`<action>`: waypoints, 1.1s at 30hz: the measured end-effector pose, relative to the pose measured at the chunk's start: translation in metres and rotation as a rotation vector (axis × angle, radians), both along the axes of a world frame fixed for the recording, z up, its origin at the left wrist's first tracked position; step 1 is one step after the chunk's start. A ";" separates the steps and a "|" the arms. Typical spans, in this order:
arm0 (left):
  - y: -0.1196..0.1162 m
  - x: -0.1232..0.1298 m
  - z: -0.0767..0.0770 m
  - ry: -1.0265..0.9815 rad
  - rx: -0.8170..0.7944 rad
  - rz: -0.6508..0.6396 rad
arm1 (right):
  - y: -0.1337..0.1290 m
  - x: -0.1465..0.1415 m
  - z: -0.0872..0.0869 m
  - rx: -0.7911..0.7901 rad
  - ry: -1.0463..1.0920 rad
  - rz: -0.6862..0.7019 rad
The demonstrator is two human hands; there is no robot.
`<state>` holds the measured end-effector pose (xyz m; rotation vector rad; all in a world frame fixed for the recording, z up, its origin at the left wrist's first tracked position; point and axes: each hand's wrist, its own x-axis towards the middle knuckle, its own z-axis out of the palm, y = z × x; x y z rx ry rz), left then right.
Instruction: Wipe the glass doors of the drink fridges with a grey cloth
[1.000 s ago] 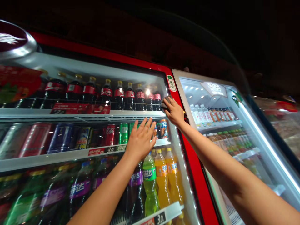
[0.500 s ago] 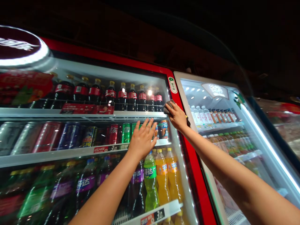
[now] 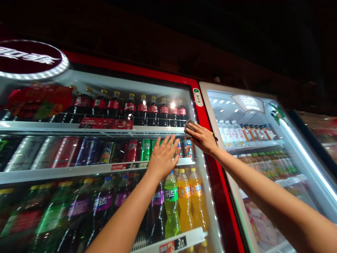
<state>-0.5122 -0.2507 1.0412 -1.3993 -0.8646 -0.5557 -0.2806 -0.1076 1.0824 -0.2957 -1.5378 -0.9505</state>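
Observation:
My left hand [image 3: 162, 157] lies with spread fingers against the glass door, in front of the shelf of cans, and holds nothing. Up and to its right, my right hand [image 3: 202, 137] presses a dark grey cloth [image 3: 189, 128] on the glass near the door's right edge. The cloth is bunched under my fingers. Behind the glass stand cola bottles [image 3: 142, 110] on the upper shelf, cans [image 3: 131, 150] on the middle one, and green and orange soda bottles [image 3: 183, 196] lower down.
The red frame [image 3: 207, 119] of this fridge runs down beside my right wrist. A second, white-framed fridge [image 3: 218, 86] with lit shelves of bottles adjoins it at the right. A round lit sign [image 3: 28, 58] is at the upper left. Above the fridges it is dark.
The view has shifted slightly, so the fridges appear farther right. My right hand and the cloth are a little lower against the glass. My left hand has kept its spread pose.

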 end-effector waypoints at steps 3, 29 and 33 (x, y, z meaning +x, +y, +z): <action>-0.003 0.001 0.000 0.001 -0.010 0.039 | 0.011 0.012 0.004 0.011 0.063 0.087; -0.022 -0.011 0.001 0.122 -0.070 0.159 | -0.017 -0.020 -0.003 0.019 0.002 0.160; -0.050 -0.037 0.004 0.138 -0.067 0.216 | -0.012 -0.023 0.007 -0.087 0.260 0.196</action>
